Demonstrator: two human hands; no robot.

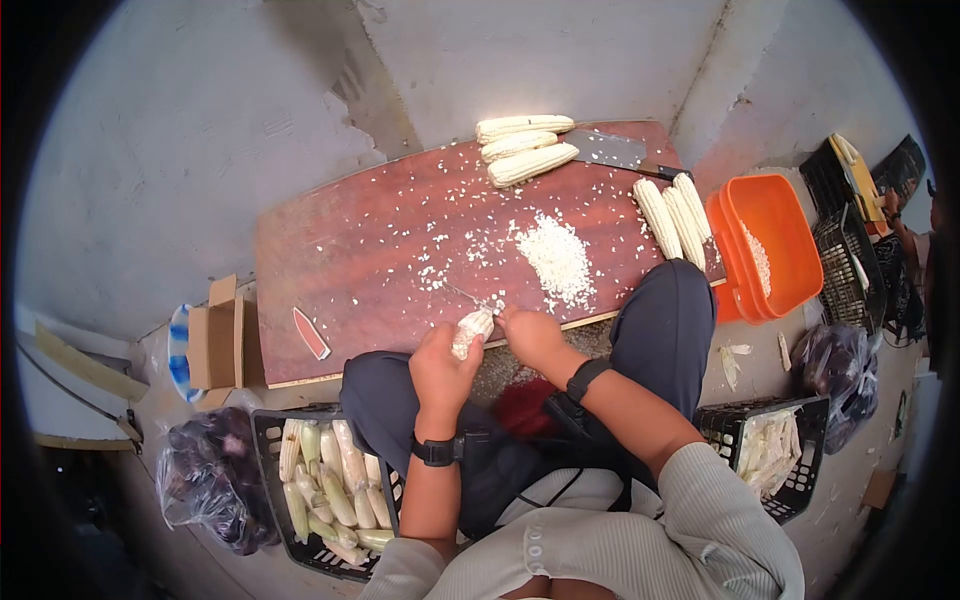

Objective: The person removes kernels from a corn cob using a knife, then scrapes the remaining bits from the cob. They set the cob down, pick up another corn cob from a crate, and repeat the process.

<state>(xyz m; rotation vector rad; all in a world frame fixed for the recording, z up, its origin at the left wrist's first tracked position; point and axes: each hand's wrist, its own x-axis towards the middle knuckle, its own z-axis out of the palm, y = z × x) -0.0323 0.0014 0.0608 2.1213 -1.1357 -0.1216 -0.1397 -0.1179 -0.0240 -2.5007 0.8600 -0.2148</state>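
My left hand is closed around a pale corn cob, its tip pointing up over the near edge of the low red-brown board. My right hand is a fist beside the cob's tip. From that fist a thin blade reaches up and left past the cob; its handle is hidden in the fingers. A heap of loose white kernels lies on the board just beyond my hands, with more kernels scattered around it.
Several husked cobs lie at the board's far edge beside a cleaver and at its right end. An orange bin with kernels stands right. Black crates flank my legs. A red blade-shaped piece lies left. Another person's hand shows far right.
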